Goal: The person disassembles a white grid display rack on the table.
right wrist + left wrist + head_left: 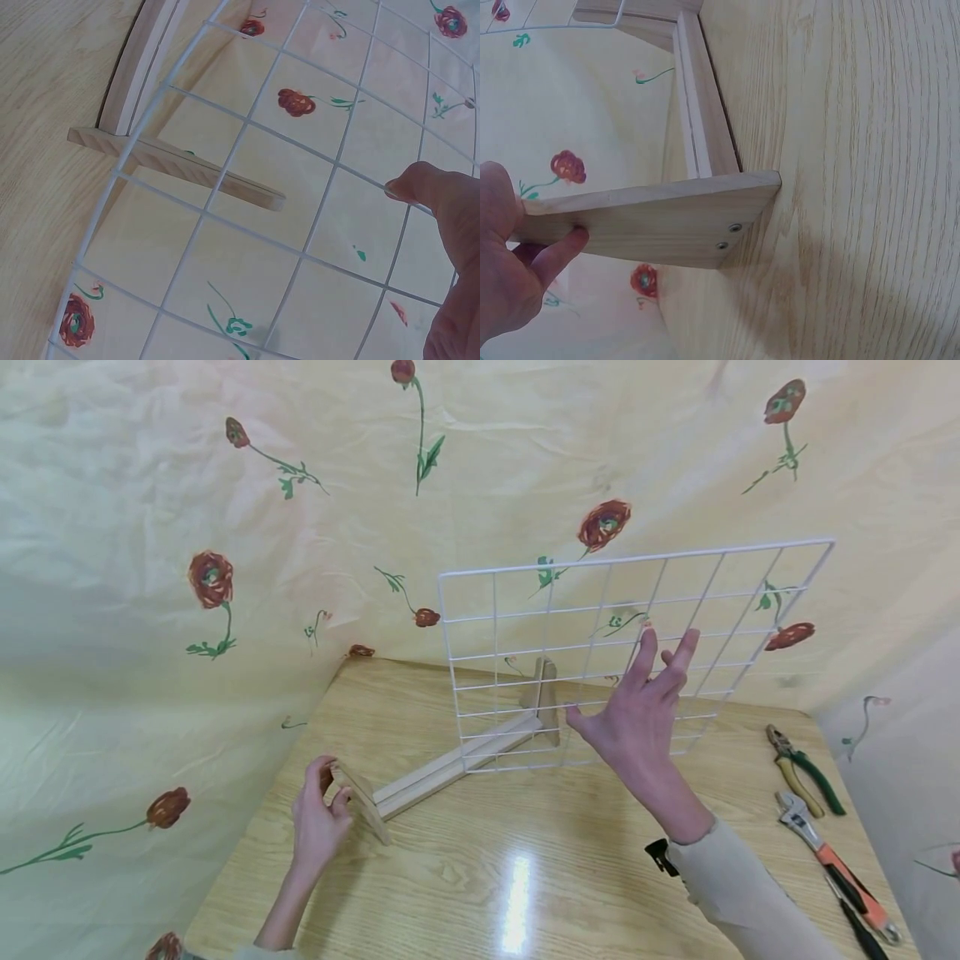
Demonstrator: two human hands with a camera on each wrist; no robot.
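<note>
While the left hand (pixel 318 822) pinches the upper end of the near plate (pixel 365 802) of the wooden stand (pixel 457 768), its thumb and fingers curled over the edge, the right hand (pixel 645 718) is spread wide on the white wire grid (pixel 585 677), thumb at one wire and fingers reaching to others higher up. The grid is tilted above the worktop (pixel 585 893), its lower left corner overlapping the stand's rails in the head view; whether it touches them I cannot tell. The stand rests on the worktop, slanting from the near plate to the far plate (pixel 549 678), while pliers (pixel 820 777), a wrench (pixel 834 864) and a screwdriver (pixel 857 920) lie to the right. The grid looks light and stiff but broad, so a hold near its middle should keep it from swinging, and the smooth, coated-looking wires may slip under bare fingertips; hooking the thumb round one would be surer. The stand seems rigid and fairly light, best steadied by a plate, though pulling at its top could tip it.
</note>
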